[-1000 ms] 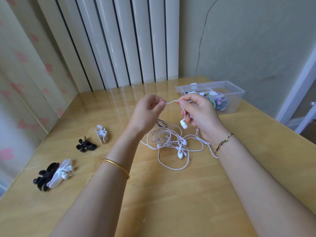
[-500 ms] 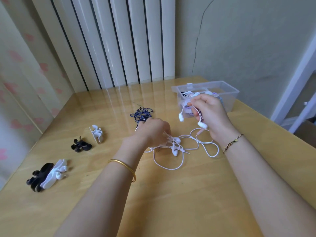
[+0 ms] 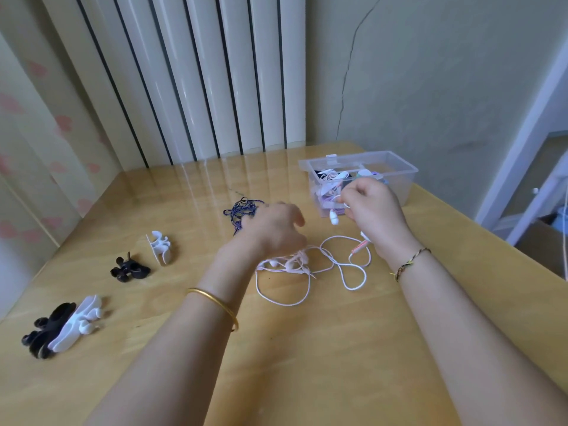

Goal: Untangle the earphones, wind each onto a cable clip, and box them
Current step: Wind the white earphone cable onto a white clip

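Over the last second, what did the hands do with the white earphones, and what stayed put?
The left hand let go of the cable it pinched in the air and dropped onto the tangled white earphones on the table; blur hides whether it grips them. The right hand kept holding its strand, an earbud hanging below. The cable clips, dark blue earphones and clear box stayed put.

Home room: wooden table [image 3: 307, 364], pink-heart-patterned wall [image 3: 37, 124], cracked plaster [image 3: 347, 75].
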Demonstrator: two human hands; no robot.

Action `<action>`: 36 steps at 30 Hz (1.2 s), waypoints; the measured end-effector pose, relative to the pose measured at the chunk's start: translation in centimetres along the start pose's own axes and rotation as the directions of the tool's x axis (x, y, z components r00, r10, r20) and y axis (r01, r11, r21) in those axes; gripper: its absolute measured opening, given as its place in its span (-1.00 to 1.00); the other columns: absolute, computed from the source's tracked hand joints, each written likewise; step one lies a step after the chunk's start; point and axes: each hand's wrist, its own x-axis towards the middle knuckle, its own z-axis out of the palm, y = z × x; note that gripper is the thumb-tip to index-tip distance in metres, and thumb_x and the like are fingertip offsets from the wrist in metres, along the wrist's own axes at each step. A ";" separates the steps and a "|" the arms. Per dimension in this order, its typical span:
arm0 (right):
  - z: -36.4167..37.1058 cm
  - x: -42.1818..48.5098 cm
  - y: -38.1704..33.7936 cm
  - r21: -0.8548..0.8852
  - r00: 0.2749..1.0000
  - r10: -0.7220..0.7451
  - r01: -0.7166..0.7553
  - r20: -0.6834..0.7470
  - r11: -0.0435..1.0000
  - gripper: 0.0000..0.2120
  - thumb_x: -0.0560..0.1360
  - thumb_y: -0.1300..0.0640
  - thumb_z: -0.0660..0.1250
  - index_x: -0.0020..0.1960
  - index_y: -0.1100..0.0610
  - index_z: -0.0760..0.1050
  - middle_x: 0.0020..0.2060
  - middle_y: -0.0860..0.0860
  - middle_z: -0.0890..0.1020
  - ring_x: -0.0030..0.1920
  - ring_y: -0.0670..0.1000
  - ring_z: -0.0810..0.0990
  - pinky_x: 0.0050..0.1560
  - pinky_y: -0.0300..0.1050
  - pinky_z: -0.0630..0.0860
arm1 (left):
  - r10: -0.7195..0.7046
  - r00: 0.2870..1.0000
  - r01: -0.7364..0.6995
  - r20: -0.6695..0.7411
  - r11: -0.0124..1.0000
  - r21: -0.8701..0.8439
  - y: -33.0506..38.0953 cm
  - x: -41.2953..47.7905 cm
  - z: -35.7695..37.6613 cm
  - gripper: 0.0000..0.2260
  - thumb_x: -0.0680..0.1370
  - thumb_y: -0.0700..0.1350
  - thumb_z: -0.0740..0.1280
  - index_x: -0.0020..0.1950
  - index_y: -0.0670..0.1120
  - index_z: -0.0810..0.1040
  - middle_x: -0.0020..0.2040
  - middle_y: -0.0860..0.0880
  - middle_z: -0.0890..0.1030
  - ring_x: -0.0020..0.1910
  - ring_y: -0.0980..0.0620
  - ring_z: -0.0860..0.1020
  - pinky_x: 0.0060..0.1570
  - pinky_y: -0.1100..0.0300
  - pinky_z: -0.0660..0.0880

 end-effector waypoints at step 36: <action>3.2 -1.1 -3.1 -0.010 0.948 -0.160 0.169 0.276 0.985 -0.88 0.57 0.12 0.25 -0.11 0.13 0.50 -0.34 -0.02 0.54 -0.30 -0.08 0.48 -0.21 -0.22 0.40 | 0.036 0.927 -0.259 -0.373 0.781 -0.568 -2.8 -1.0 -1.9 -0.88 0.53 -0.28 0.32 -0.15 -0.09 0.56 -0.33 0.01 0.49 -0.48 0.25 0.41 -0.38 0.39 0.41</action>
